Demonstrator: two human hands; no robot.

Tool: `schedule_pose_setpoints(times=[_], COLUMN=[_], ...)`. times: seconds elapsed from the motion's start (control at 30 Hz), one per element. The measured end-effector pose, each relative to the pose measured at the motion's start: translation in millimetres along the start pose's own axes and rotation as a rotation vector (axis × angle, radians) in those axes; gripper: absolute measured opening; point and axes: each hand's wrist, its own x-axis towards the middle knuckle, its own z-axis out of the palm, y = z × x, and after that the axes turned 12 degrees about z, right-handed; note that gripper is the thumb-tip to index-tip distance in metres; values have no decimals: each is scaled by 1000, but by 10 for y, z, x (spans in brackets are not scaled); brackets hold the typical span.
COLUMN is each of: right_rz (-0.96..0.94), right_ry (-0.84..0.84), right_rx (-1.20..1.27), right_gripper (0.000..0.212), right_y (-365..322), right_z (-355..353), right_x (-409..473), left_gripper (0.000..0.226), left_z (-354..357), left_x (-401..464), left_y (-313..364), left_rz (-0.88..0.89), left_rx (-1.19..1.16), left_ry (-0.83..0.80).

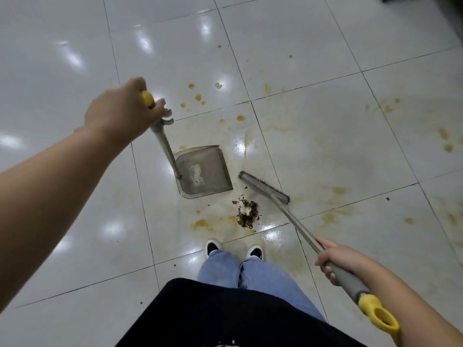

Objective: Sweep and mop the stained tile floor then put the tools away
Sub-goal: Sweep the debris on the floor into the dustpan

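Tile floor (313, 136), white and glossy, fills the view, blotched with yellow-orange stains (201, 224) in many scattered spots and smears. One person stands on it, two shoes (213, 247) showing below blue trousers. One dustpan (203, 171) sits flat on the tiles ahead of the feet, its long handle rising to the left hand (120, 113), which grips the yellow-tipped top. One broom (264, 187) lies with its head just right of the pan, touching the floor; the right hand (334, 259) is wrapped round its grey shaft above the yellow end loop. One small pile of dark debris (246, 214) with some white bits lies between broom head and feet, just below the pan's lower corner and not yet in it.

To do this step well, I judge the pan's open lip should turn toward the pile and press flush to the tile, then the broom should come round behind the pile and draw it in with short, light strokes, so crumbs neither scatter nor smear through the wet-looking stain. A few stray specks lie farther out.
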Motion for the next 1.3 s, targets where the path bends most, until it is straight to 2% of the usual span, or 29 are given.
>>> schedule_pose_setpoints(times=[0.1,0.2,0.33,0.43,0.63,0.77,0.83,0.87,0.9,0.93,1.07,1.17,1.3], right_rz=[-68,-106,-65,-42,-78,-62,-60,-76,-92,-108,-104,-79,-15], right_ry=[66,131,179,155,-44,-208,-314,-391,-490,-584,-791,-872,-920], right_rx=[-16,-158,-351,-342,173,558,719,779,834,886,1000,1009,1111], right_gripper=[75,78,79,74,60,41,45,58,76,85,55,51,52], right_y=[-174,-343,-287,-153,118,392,489,520,542,553,558,484,219], right_z=[44,171,319,351,642,1109,1390,1539,1666,1785,2219,2474,2797], right_x=[97,200,255,155,-320,-694,-810,-849,-875,-894,-859,-671,-272], left_gripper=[35,36,35,34,39,40,40,39,39,39,38,38,35], left_z=[19,18,41,50,-39,-163,-254,-307,-365,-431,-680,-787,-736], left_x=[-142,-309,-561,-678,-622,-547,-535,-539,-544,-550,-627,-688,-781], left_y=[-56,-160,-290,-405,-954,-1227,-1299,-1344,-1408,-1495,-1919,-2121,-2155], left_rz=[19,24,-11,-37,-63,39,108,134,151,157,125,128,136], left_rx=[22,21,-9,-32,-72,-98,-66,-51,-37,-25,-29,-19,60], left_ry=[16,13,35,26,59,17,-20,-32,-31,-19,73,90,19])
